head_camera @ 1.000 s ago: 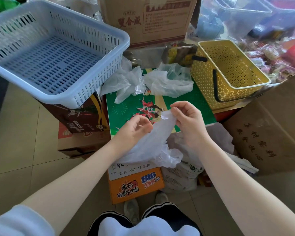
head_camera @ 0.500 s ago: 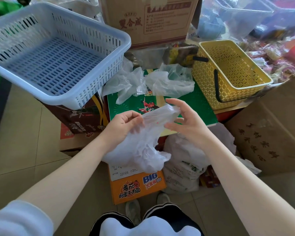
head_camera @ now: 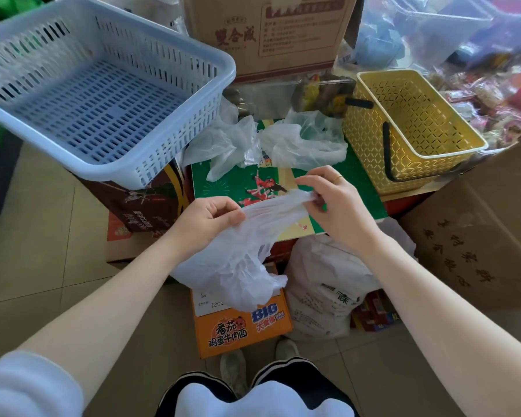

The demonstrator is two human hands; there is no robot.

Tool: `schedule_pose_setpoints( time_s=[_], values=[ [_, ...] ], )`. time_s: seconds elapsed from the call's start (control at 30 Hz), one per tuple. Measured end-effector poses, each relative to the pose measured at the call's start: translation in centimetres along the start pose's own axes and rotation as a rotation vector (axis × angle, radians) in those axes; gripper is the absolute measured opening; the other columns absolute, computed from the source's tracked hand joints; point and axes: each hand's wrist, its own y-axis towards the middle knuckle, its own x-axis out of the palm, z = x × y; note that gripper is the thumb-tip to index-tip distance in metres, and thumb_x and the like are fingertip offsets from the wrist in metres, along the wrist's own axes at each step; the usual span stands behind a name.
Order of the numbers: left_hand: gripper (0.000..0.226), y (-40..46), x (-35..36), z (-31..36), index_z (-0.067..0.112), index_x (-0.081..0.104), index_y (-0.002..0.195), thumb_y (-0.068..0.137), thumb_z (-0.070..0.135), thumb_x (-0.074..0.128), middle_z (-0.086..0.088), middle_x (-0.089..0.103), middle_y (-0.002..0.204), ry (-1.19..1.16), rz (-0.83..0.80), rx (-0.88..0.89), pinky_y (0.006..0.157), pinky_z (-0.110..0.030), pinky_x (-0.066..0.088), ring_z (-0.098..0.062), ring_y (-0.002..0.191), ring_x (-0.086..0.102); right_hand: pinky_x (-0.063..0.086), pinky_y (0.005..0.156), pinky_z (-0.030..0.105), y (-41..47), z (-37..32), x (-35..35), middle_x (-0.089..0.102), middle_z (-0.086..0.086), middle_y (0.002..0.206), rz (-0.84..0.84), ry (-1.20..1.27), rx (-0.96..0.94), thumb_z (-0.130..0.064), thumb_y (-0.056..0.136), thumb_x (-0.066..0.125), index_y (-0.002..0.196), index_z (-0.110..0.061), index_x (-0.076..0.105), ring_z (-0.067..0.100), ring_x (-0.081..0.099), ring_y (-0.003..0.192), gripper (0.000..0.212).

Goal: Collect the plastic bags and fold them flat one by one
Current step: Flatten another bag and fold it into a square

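Observation:
I hold a thin white plastic bag (head_camera: 241, 254) in the air in front of me, above the near edge of a green printed box (head_camera: 355, 194). My left hand (head_camera: 208, 218) pinches its top edge at the left. My right hand (head_camera: 334, 203) pinches the same edge at the right, so the edge is stretched between them. The rest of the bag hangs crumpled below. Two more crumpled clear bags lie at the far end of the green box, one on the left (head_camera: 223, 142) and one on the right (head_camera: 304, 142).
A pale blue slotted basket (head_camera: 109, 173) sits on boxes at the left. A yellow basket (head_camera: 418, 139) with black handles stands at the right. Cardboard boxes (head_camera: 478, 224) crowd around, with an orange noodle box (head_camera: 241, 329) and a white sack (head_camera: 325, 296) on the tiled floor by my feet.
My hands have drawn apart, pulling the bag's top edge out straight. My right hand went from loose fingers beside the bag to a pinch on its edge.

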Motion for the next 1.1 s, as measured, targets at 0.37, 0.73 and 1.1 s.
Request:
schedule_pose_setpoints(
  time_s=[0.37,0.73,1.1],
  values=[
    [0.041,0.0,-1.5,-0.4,0.019,0.067,0.061,0.072,0.059,0.063,0.005,0.055,0.054,-0.034,-0.166,0.053,0.058,-0.012,0.040,-0.007,0.053,0.048,0.054,0.070,0.031,-0.2,-1.5,-0.9,0.069,0.009,0.108,-0.655,1.189,0.612,-0.036,0.069,0.076,0.110,-0.010,0.068,0.018,0.068,0.090,0.048],
    [0.037,0.5,-1.8,-0.3,0.027,0.074,0.070,0.058,0.062,0.074,-0.009,0.065,0.070,-0.082,-0.158,0.029,0.064,-0.019,0.044,-0.014,0.066,0.054,0.055,0.077,0.023,-0.4,0.1,-0.3,0.071,0.003,0.100,-0.784,1.743,0.572,-0.025,0.072,0.077,0.117,-0.008,0.065,0.012,0.068,0.086,0.050],
    [0.021,0.4,-1.3,-0.9,0.030,0.062,0.089,0.081,0.011,0.069,0.009,0.057,0.073,0.280,-0.107,0.061,0.066,-0.010,0.040,-0.001,0.070,0.051,0.036,0.056,0.013,0.3,-0.7,-1.5,0.047,-0.013,0.066,-0.499,0.495,0.362,0.001,0.082,0.066,0.108,-0.026,0.066,0.003,0.037,0.053,0.037]
  ],
)
